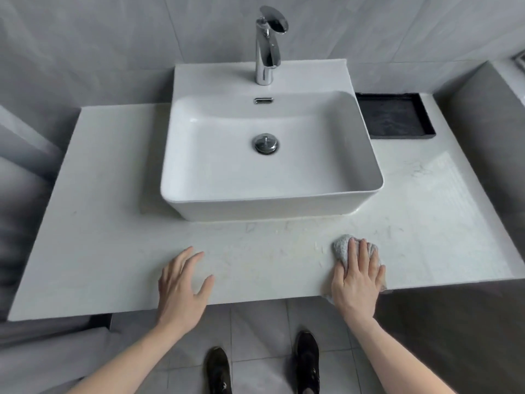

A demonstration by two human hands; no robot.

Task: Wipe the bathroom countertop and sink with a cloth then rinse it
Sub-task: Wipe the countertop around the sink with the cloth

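R hand point(356, 275) flat, pressing cloth point(342, 245), mostly hidden; L hand point(181, 282) spread on countertop point(113, 251).

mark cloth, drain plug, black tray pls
cloth point(342, 245), head view: the grey bunched part showing past the fingertips.
drain plug point(265, 142), head view: the middle of its chrome cap.
black tray point(393, 116), head view: its dark inner floor.

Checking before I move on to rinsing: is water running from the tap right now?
No, the tap shows no stream and the sink basin under it looks dry.
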